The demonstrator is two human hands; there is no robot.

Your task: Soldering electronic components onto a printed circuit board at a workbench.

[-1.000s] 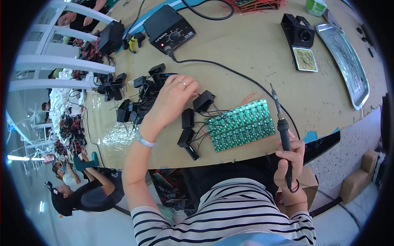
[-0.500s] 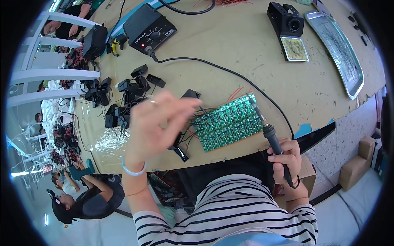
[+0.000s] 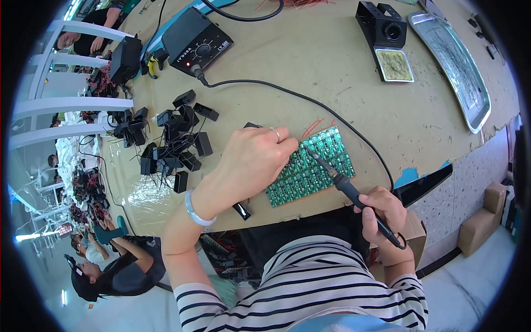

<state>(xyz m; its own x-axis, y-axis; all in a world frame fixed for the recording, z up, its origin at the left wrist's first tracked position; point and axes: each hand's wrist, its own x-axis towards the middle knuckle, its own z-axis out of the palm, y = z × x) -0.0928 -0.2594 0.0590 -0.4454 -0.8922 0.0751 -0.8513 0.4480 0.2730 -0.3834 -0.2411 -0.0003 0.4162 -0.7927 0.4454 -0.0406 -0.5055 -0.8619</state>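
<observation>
A green panel of small circuit boards [image 3: 326,177] lies near the table's front edge, with thin red wires [image 3: 313,127] sticking out past its far side. My right hand [image 3: 384,213] is wrapped round the handle of a soldering iron [image 3: 349,191], whose tip points at the panel's upper part. Over the panel's left part is my left hand [image 3: 257,157], fingers pinched together close to the iron's tip. What those fingers hold, if anything, is hidden. A black piece [image 3: 241,210] lies by the table edge below my left wrist.
Left of my hands is a pile of black boxes with wires [image 3: 180,130]. Behind stands a soldering station [image 3: 199,47], its cable [image 3: 310,98] curving round to the iron. At the far right are an iron stand [image 3: 381,25], a sponge tray [image 3: 395,65] and a metal tray [image 3: 453,72].
My left hand has moved right and down onto the panel, its fingers now pinched. The soldering iron's tip has swung left across the panel to beside those fingers.
</observation>
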